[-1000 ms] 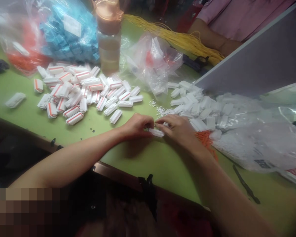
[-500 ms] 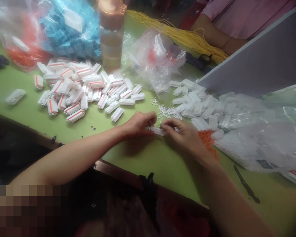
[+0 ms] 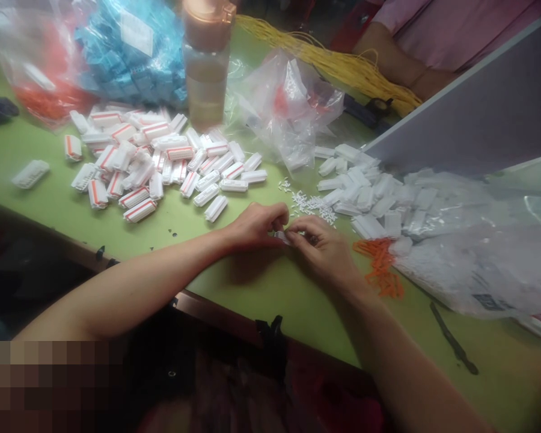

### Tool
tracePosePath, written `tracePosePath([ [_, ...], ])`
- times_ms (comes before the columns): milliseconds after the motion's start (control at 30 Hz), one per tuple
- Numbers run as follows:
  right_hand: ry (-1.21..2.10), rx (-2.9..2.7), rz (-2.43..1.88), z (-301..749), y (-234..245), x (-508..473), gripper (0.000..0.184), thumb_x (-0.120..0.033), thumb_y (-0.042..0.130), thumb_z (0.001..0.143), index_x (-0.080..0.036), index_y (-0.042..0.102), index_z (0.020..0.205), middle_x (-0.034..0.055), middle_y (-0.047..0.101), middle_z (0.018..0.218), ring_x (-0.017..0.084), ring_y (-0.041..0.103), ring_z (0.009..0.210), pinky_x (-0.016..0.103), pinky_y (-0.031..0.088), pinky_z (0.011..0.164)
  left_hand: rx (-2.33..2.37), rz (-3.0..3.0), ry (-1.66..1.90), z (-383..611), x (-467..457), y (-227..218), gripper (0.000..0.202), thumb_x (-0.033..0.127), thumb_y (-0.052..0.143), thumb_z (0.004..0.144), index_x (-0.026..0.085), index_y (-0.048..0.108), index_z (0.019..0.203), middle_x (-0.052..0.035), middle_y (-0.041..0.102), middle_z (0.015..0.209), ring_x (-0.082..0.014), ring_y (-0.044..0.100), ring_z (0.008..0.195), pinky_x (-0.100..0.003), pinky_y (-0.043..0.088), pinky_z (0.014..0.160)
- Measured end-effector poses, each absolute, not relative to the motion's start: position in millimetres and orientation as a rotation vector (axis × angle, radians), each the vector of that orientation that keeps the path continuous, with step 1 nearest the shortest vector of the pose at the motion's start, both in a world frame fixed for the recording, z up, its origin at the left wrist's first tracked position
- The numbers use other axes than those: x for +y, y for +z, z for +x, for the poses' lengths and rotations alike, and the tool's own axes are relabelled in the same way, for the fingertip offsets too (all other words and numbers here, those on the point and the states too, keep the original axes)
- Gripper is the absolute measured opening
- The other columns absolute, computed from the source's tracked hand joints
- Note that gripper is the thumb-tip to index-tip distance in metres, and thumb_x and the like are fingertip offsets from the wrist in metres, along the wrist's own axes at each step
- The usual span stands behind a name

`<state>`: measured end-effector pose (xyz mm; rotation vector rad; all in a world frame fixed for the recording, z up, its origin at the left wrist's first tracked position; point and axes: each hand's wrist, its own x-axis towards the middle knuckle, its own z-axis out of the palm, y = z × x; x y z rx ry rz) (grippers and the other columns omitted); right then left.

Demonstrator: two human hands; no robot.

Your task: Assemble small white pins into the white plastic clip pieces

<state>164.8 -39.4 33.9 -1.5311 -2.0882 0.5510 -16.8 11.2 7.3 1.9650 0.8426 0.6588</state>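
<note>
Shifted closer to left hand (image 3: 255,225) since earlier frame: right hand (image 3: 321,245), grip impossible to tell; white casing (image 3: 281,237), clamped in left fingers over green table (image 3: 270,291), likely light, stiff, smooth, best pinched along sides.

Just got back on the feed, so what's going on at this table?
A person's left hand holds a small white plastic piece, with the right hand close up against it; whether its fingers pinch something is too small to tell. Just beyond the hands lie scattered tiny white pegs. Orange strips lie beside the right wrist. Many white pieces, some orange-striped, are heaped to the left.
</note>
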Motion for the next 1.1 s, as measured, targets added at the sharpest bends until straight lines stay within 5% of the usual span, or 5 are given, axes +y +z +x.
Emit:
tracePosePath([
  [300,-0.291,-2.535,-1.379,161.7,43.5,-58.5,0.019,-0.028,0.053,0.091,-0.025,0.070,0.097,0.0032,0.073,0.101,0.019,0.058,0.085,0.038,0.029,0.072,0.845,1.956,0.659,-17.5,10.2,8.2,0.029,0.027,0.073,0.066,0.016,0.053,0.085,0.0034,0.062,0.076,-0.0092,0.055,0.067,-0.022,0.040,0.064],
  [567,0.280,-2.040,-1.682,186.9,38.4,-38.9,0.024,-0.038,0.051,0.090,-0.024,0.071,0.091,0.0060,0.071,0.093,0.020,0.062,0.084,0.035,0.043,0.070,0.857,1.988,0.623,-16.8,12.1,8.9,0.027,0.023,0.075,0.064,0.015,0.057,0.082,0.0028,0.061,0.075,-0.0091,0.051,0.066,-0.022,0.037,0.062],
  [1100,0.208,-2.197,-1.733,193.0,43.0,-30.7,0.015,-0.032,0.057,0.088,-0.023,0.069,0.083,0.0035,0.071,0.090,0.020,0.063,0.085,0.036,0.039,0.074,0.860,2.003,0.619,-17.5,13.0,10.0,0.026,0.023,0.076,0.064,0.015,0.059,0.081,0.0033,0.059,0.073,-0.0084,0.050,0.064,-0.021,0.036,0.061],
])
